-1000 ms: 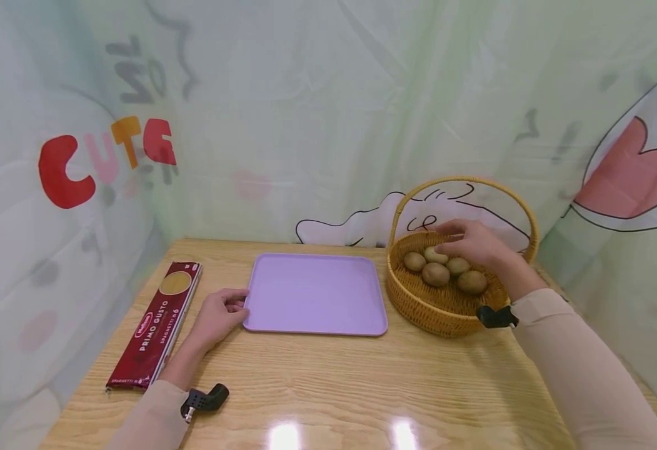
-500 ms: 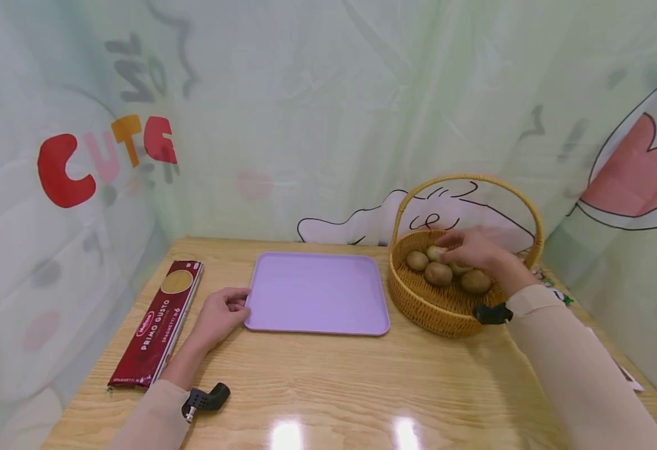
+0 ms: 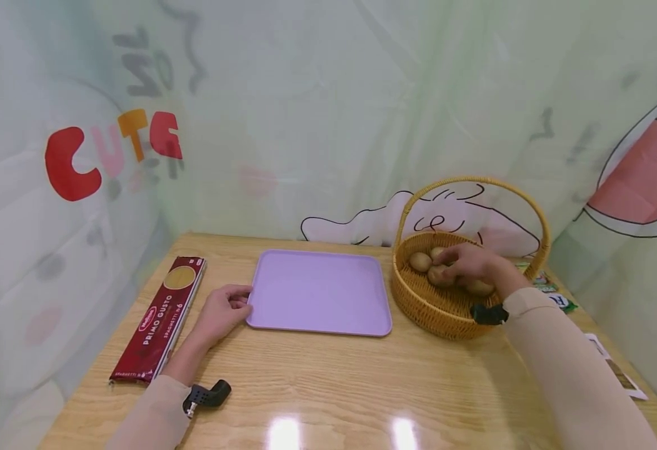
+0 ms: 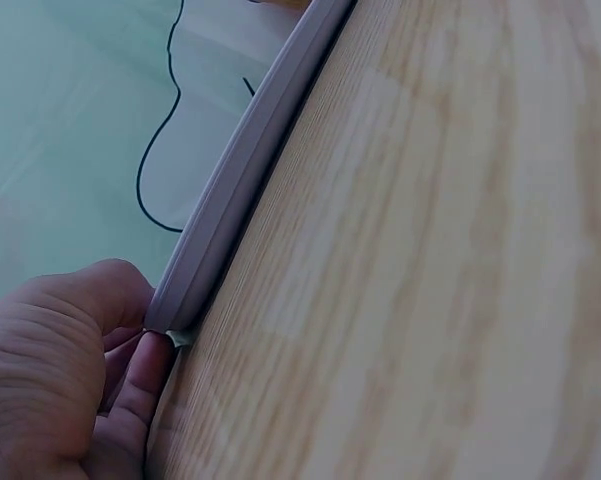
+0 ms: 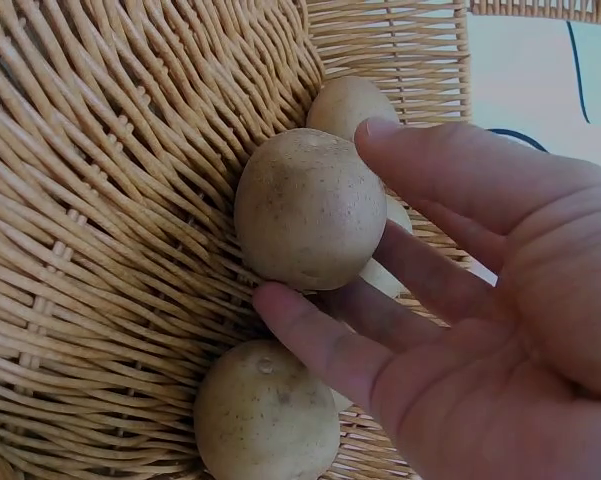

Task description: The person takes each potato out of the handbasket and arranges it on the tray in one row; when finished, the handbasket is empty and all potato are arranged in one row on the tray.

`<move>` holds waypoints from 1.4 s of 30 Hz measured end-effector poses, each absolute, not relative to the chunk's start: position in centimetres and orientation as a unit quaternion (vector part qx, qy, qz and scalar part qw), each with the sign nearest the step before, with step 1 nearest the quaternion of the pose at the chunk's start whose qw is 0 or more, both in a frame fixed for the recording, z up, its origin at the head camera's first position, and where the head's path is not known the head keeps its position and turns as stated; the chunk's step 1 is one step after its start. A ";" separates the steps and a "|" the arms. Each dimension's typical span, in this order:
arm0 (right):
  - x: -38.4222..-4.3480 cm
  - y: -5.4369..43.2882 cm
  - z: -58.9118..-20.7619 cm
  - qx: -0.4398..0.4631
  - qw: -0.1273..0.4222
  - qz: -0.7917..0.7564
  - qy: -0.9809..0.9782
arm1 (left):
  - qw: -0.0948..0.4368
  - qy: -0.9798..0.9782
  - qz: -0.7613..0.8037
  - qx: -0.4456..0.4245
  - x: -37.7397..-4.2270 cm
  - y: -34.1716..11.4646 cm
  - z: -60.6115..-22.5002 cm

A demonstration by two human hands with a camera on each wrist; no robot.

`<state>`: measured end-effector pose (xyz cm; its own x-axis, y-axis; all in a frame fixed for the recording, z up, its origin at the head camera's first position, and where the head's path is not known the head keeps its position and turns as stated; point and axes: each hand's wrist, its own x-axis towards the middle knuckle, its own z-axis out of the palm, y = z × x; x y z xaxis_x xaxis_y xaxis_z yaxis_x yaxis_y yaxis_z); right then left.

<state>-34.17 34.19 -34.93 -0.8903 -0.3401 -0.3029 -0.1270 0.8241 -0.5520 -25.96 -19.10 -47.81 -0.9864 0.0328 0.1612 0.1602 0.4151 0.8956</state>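
Note:
My left hand pinches the left edge of a purple tray lying flat on the table. In the left wrist view, thumb and a finger meet at the corner of the tray. My right hand reaches into a round wicker basket on the right. Its thumb and fingers lie round a brown potato, seen closely in the right wrist view. Another potato sits just below that hand, and a further potato is behind. The hand partly covers the potatoes in the head view.
A red spaghetti packet lies left of the left forearm. The basket's tall arched handle rises above the right hand. Colourful packets and a white-edged card lie along the table's right side. A printed curtain stands behind.
My right hand has lowered deeper into the basket, from over the rear potatoes onto a nearer one. My left hand stays at the tray's edge. The view has shifted slightly.

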 end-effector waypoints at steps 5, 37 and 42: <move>-34.1 34.1 -35.3 -0.119 0.211 -0.297 0.924 | 0.064 -0.844 -0.530 -0.059 -26.1 -19.1 -47.7; -32.7 32.7 -32.1 -0.131 0.111 -0.278 0.945 | 0.059 -0.844 -0.530 -0.056 -26.1 -18.8 -48.0; -31.4 32.1 -31.4 -0.107 0.122 -0.349 0.923 | 0.061 -0.846 -0.527 -0.057 -25.9 -19.0 -48.1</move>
<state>-31.38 32.09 -31.39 -0.9474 -0.2821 -0.1511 -0.1114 0.7334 -0.6706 -25.92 -18.96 -48.09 -0.9860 0.0312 0.1638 0.1608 0.4381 0.8844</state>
